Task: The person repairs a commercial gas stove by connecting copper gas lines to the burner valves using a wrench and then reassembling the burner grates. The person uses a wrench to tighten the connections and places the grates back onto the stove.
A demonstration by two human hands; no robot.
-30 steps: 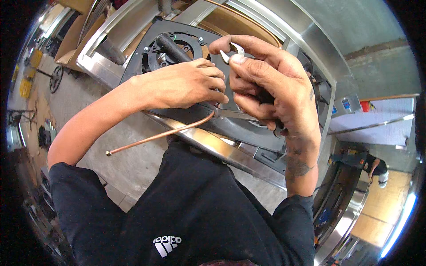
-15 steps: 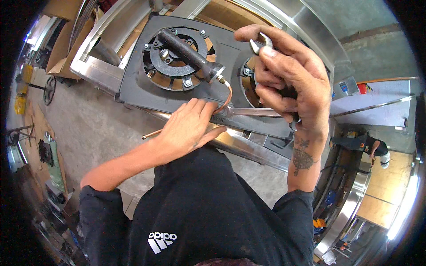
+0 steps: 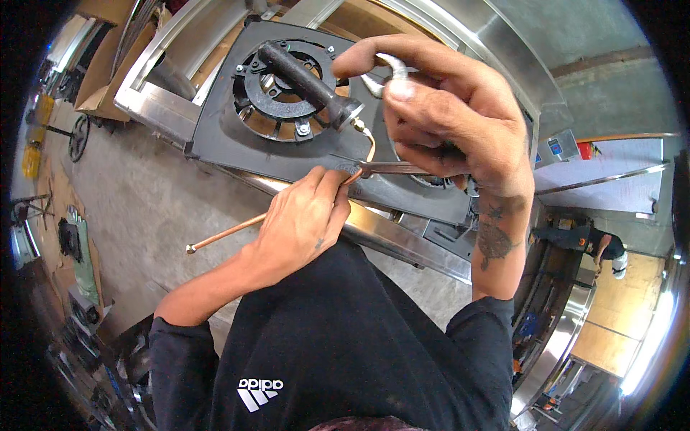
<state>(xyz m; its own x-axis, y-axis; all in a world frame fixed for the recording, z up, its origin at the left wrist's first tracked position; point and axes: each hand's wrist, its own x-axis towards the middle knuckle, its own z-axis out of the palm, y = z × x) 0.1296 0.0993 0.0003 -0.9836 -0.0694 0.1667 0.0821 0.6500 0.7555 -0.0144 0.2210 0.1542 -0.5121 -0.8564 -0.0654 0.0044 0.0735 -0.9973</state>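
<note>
A thin copper tube runs under my left hand, whose fingers are closed round it near the front edge of a black stove top. One tube end, with a small nut, sticks out left past my wrist. The other bends up to a brass fitting on a black metal burner pipe, which lies across the left burner ring. Above the right burner, my right hand is closed on wrenches. An open wrench jaw shows at thumb and forefinger; a second wrench shank reaches toward the tube.
The stove top rests on a shiny metal frame. A cardboard box stands at the far left, near a black handwheel. Off to the right, another person bends near a wooden board.
My right hand has moved left with the wrenches. The copper tube's free end now reaches farther left and lower past my left wrist. My left hand still has the tube.
</note>
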